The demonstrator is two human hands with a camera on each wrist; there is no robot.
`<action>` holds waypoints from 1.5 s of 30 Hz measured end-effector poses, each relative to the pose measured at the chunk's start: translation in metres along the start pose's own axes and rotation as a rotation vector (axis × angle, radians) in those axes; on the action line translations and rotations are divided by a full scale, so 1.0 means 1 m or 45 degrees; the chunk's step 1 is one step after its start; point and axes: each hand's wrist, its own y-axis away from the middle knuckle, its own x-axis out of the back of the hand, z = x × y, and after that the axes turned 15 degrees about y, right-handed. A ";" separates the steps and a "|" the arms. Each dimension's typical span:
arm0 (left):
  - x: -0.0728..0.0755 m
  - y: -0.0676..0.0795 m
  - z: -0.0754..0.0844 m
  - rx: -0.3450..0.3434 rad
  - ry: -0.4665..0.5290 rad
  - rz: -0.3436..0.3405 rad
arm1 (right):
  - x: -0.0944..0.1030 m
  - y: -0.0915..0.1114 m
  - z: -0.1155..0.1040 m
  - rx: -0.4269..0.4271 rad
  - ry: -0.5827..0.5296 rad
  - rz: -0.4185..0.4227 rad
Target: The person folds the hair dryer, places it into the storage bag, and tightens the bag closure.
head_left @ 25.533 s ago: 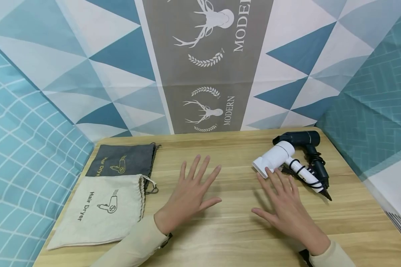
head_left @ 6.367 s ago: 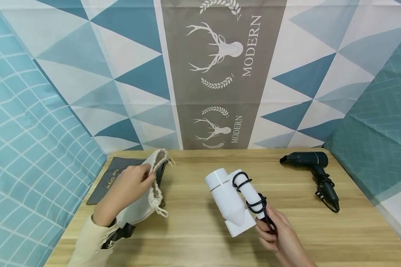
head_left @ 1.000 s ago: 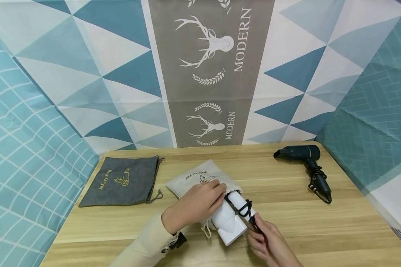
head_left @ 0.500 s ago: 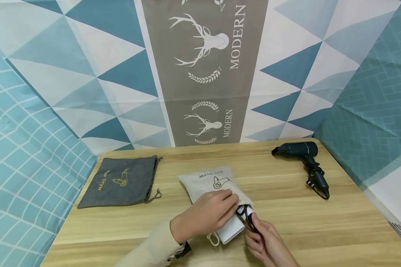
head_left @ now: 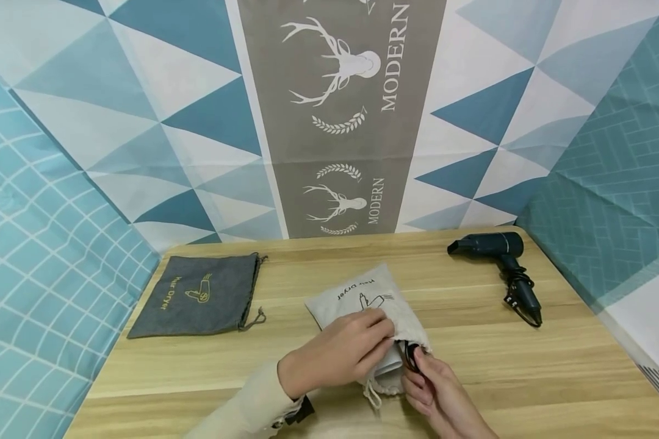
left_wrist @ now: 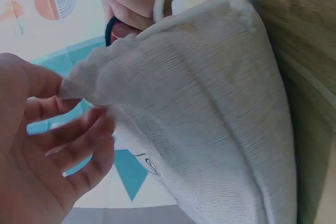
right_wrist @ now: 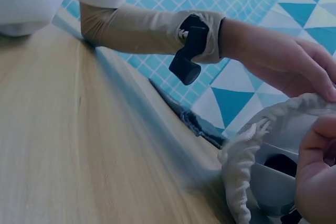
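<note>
A cream drawstring bag [head_left: 403, 314] printed "Hair Dryer" lies at the front middle of the table, its mouth toward the person. Most of the white hair dryer [head_left: 390, 364] is inside it; the nozzle end shows at the mouth, also in the right wrist view. My left hand [head_left: 337, 350] pinches the upper edge of the bag's mouth between thumb and forefinger, as the left wrist view shows, other fingers loosely bent. My right hand [head_left: 445, 393] is at the opening, fingers curled round the end of the dryer's handle and its black cord [head_left: 410, 355].
A dark grey drawstring bag [head_left: 208, 314] lies flat at the left. At the back right lies a black hair dryer [head_left: 489, 245] with its cord wound round the handle. Patterned walls [head_left: 340, 140] stand behind and on both sides of the wooden table [head_left: 527, 378].
The white hair dryer has gone from out on the table to mostly inside the cream bag. In the last second the bag's mouth has slid further over it, toward the right hand.
</note>
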 end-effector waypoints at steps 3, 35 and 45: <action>0.001 0.000 -0.001 0.005 0.006 0.032 | -0.002 -0.001 0.000 -0.032 0.040 -0.043; 0.008 0.001 0.008 -0.006 0.027 -0.098 | -0.022 -0.031 -0.001 -0.133 0.379 0.096; 0.007 0.001 0.018 -0.036 0.097 -0.049 | -0.026 -0.027 0.000 0.002 0.239 0.128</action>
